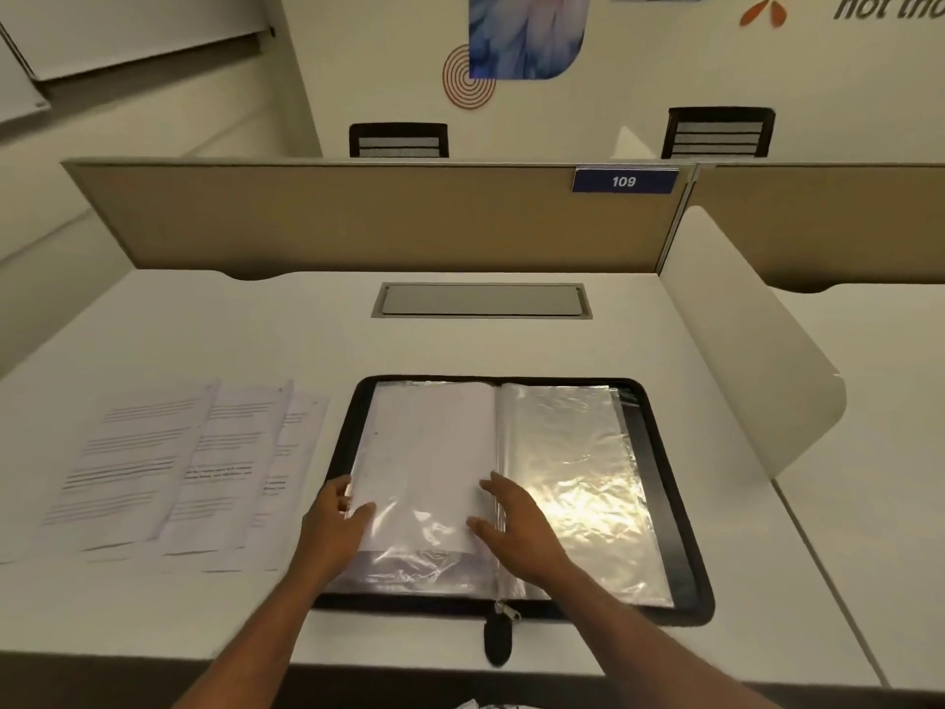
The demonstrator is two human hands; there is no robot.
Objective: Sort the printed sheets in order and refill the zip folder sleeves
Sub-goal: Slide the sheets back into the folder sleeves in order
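Forearms [240,657]: both coming in from 6 o'clock and closing on the open folder.
Zip pull [497,639]: hanging over the desk's near edge at 6 o'clock, just below the spine.
Left hand [335,524]: pinching the outer edge of the left sleeve [409,565], thumb on top and fingers curled under.
Right hand [516,529]: fingers spread and flat, pressing beside the spine and holding nothing.
White sheet [424,452]: inside the left sleeve, sitting toward 12 o'clock. Crumpled clear plastic shows below it, and I can't tell if it is fully seated.
Right sleeve [567,478]: glossy and looks empty, at 3 o'clock of the spine.
Zip folder [670,493]: open flat with a black border. Its pages' long axis runs 6 to 12 o'clock.
Printed sheets [153,468]: fanned out on the desk [511,350] at 9 o'clock of the folder. They lie well apart from the right hand, with their long axes also running roughly 6 to 12.
Key relation: the next sheet lies at 9 o'clock with the left hand nearer, so that looks like the reaching hand. The sheet would need no turn, because it already lies parallel to the sleeves.
Cable hatch [480,300]: shut, at 12 o'clock.
Partition [358,217]: beyond the desk, with a tag [624,181] reading 109.
Chairs [399,140]: two backs showing behind the partition.
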